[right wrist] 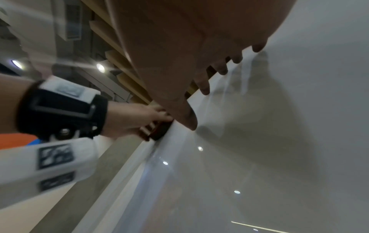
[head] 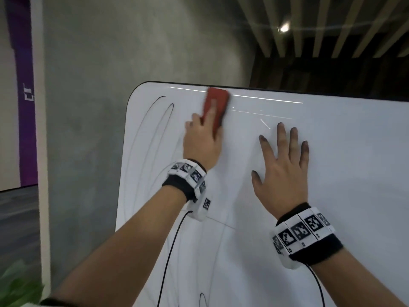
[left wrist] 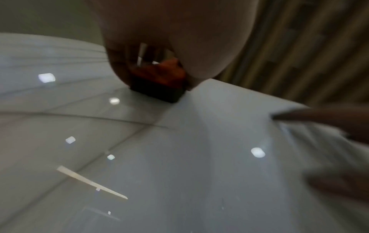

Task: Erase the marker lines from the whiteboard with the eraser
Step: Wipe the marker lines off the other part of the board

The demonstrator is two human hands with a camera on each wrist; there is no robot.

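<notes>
A white whiteboard (head: 332,173) with a dark rim fills the right of the head view. My left hand (head: 202,140) grips a red eraser (head: 219,100) and presses it flat on the board just under the top edge. Thin black marker loops (head: 155,120) curve down the board's left side, and more lines (head: 202,300) show near the bottom. My right hand (head: 283,165) lies flat on the board with fingers spread and ink-darkened tips. In the left wrist view the eraser (left wrist: 159,77) shows under my palm, its dark felt on the board (left wrist: 179,157). The right wrist view shows my spread fingers (right wrist: 203,88) on the board (right wrist: 299,141).
A grey concrete wall (head: 132,52) stands behind the board's left edge. A purple banner (head: 24,96) hangs at far left above grey floor. Wooden ceiling slats (head: 332,25) and a lamp are at upper right. Something green (head: 17,284) shows at the lower left corner.
</notes>
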